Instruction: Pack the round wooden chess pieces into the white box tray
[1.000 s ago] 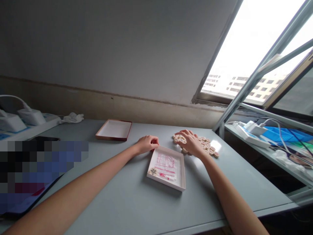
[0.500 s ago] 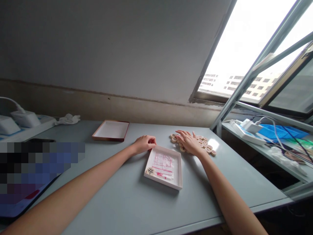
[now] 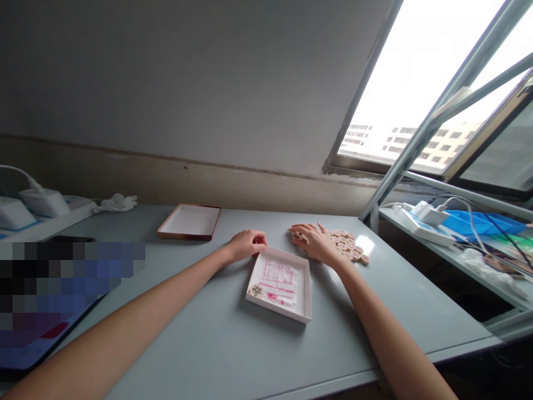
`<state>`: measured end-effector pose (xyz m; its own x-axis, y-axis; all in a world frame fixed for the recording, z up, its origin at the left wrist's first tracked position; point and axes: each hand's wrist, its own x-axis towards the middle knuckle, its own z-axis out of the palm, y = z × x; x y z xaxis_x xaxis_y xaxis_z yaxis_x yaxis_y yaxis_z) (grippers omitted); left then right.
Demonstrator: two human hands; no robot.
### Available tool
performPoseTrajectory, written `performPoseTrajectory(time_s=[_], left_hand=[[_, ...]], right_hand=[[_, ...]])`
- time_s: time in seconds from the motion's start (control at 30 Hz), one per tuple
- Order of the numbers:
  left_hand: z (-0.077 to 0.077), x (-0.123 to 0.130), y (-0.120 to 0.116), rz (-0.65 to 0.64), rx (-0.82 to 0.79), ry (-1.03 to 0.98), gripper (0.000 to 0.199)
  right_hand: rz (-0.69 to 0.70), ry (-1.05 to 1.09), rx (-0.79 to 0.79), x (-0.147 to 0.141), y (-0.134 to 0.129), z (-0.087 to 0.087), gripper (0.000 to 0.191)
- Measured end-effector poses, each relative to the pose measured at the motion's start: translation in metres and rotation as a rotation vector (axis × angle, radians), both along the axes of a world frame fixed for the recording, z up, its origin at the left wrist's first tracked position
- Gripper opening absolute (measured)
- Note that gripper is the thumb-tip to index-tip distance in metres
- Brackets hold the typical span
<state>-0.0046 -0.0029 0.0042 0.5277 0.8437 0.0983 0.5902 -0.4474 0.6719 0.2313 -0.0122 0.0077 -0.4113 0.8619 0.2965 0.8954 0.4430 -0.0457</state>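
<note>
A white shallow box [image 3: 303, 289] stands on the grey table, holding a folded plastic sheet with red print [image 3: 278, 280] and one round wooden piece [image 3: 256, 290] in its near left corner. My left hand [image 3: 246, 244] has its fingers curled at the box's far left corner and pinches the rim there. Beyond the box to the right lies a cluster of round wooden pieces with characters [image 3: 345, 243]. My right hand [image 3: 313, 240] lies spread over the left part of that cluster, fingers apart, covering some pieces.
An open box lid [image 3: 189, 221] with a reddish-brown edge lies at the back left. A power strip [image 3: 54, 216] and a blurred-out screen [image 3: 62, 300] are at the left. A metal frame [image 3: 400, 166] rises at the right, beside a shelf with another power strip [image 3: 428, 225].
My right hand has shifted slightly left over the wooden pieces, uncovering more of them on its right. My left hand and the box have stayed in place.
</note>
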Motion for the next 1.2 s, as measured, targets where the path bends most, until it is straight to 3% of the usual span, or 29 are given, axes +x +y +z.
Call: performPoseTrajectory(time_s=[0.23, 0.37, 0.5, 0.7, 0.83, 0.93, 1.03, 1.1, 1.2], left_hand=[[0.0, 0.001, 0.0, -0.007, -0.017, -0.016, 0.014], [0.0, 0.001, -0.001, -0.005, -0.014, -0.012, 0.014], [0.001, 0.001, -0.001, -0.005, -0.02, -0.012, 0.014], [0.001, 0.0, -0.001, -0.005, -0.011, -0.016, 0.013], [0.002, 0.0, -0.001, -0.007, 0.003, -0.016, 0.014], [0.001, 0.0, -0.001, -0.007, 0.008, -0.017, 0.014], [0.0, 0.001, 0.0, -0.009, 0.007, -0.025, 0.015], [-0.001, 0.001, 0.002, -0.019, -0.001, -0.039, 0.016], [-0.002, 0.001, 0.002, -0.023, -0.017, -0.05, 0.017]], right_hand=[[-0.004, 0.02, -0.006, 0.0, 0.0, -0.003, 0.031], [-0.084, 0.062, -0.053, 0.0, -0.001, 0.002, 0.041], [-0.1, 0.057, -0.111, 0.006, -0.001, 0.004, 0.038], [-0.088, 0.035, -0.071, 0.009, -0.001, 0.0, 0.035], [-0.079, 0.146, -0.001, 0.003, -0.005, 0.012, 0.034], [0.055, 0.292, -0.105, -0.01, -0.018, 0.03, 0.025], [0.33, 0.334, -0.347, -0.034, -0.039, 0.044, 0.021], [0.478, 0.286, -0.432, -0.053, -0.053, 0.046, 0.026], [0.571, 0.219, -0.428, -0.076, -0.064, 0.039, 0.03]])
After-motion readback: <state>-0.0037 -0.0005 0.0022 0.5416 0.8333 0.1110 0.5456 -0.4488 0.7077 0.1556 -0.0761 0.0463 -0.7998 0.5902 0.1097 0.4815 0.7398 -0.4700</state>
